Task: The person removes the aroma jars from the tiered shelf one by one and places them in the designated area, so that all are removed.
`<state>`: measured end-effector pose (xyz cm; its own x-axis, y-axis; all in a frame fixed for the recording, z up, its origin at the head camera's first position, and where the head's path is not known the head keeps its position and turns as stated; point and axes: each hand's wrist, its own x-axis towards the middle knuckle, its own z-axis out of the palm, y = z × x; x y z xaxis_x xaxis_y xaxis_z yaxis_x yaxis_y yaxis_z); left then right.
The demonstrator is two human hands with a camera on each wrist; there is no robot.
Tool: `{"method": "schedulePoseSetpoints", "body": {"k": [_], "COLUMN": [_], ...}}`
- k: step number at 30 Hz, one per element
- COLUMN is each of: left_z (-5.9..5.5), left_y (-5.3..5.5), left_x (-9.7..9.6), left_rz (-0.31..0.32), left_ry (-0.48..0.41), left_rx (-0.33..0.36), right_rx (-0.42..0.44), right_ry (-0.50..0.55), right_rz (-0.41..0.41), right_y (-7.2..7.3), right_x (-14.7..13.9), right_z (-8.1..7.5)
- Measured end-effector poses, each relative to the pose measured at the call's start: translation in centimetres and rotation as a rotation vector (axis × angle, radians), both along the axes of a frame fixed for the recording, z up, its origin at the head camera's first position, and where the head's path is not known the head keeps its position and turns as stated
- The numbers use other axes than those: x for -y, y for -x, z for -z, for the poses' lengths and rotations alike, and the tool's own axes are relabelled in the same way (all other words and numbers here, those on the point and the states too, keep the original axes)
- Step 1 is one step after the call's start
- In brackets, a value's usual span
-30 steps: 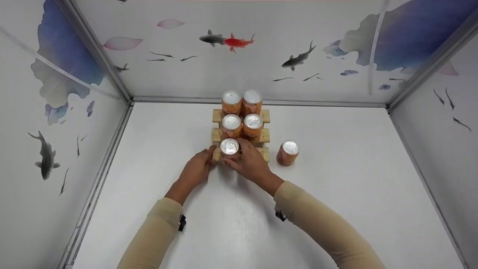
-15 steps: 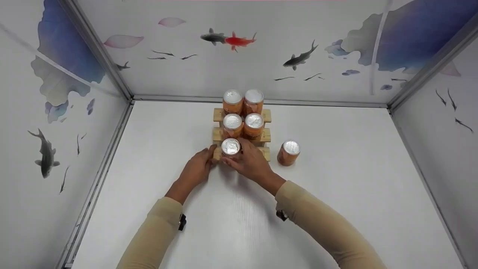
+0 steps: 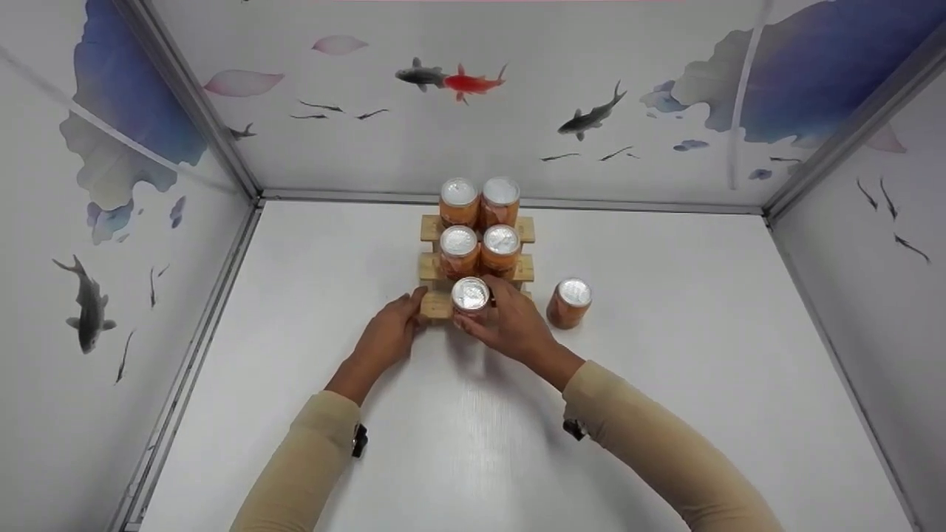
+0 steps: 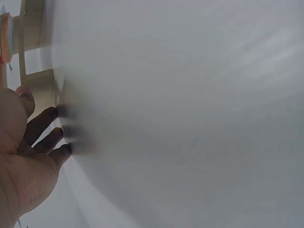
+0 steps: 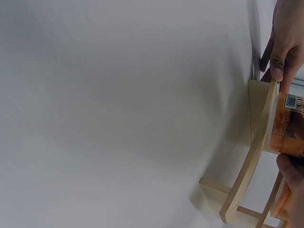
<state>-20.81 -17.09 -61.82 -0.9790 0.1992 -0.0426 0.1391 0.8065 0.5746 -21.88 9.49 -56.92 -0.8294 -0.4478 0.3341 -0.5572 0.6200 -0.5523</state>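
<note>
In the head view, my right hand [image 3: 517, 325] grips an orange can [image 3: 471, 294] with a silvery lid, upright on the front step of a stepped wooden rack [image 3: 436, 304]. The right wrist view shows the can's barcode label [image 5: 293, 102] and its base on the slat. My left hand [image 3: 388, 332] holds the left end of that front step. Its thumb [image 5: 277, 71] lies on the slat's edge, and in the left wrist view its other fingers [image 4: 47, 137] reach down beside the rack at the table. Behind stand paired cans on the middle step [image 3: 500, 255] and the back step [image 3: 458, 207].
One more orange can [image 3: 570, 303] stands on the white table [image 3: 665, 384], just right of the rack. White panels with painted fish and a metal-framed edge [image 3: 355, 196] enclose the table at the back and sides.
My right hand has slid the front can a little rightward along the front step, baring more of the slat's left part. The left hand stays at the rack's end.
</note>
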Motion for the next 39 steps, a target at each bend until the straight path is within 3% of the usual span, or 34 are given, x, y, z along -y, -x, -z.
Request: {"method": "schedulePoseSetpoints", "body": {"k": [13,28,39], "left_z": [-0.2,-0.8,-0.3], "left_y": [0.1,-0.1,0.0], "left_x": [0.0,-0.2,-0.1], "left_rz": [-0.015,-0.017,-0.003], "left_ry": [0.007,0.012,0.014], "left_rx": [0.058,0.059,0.043], "right_rx": [-0.069,-0.029,-0.02], "right_ry": [0.012,0.005,0.004], "right_rz": [0.018,0.059,0.051], "right_y": [-0.7,-2.2,-3.3], "right_x": [-5.2,-11.4,-15.2], "right_z": [0.0,0.9,1.7]}}
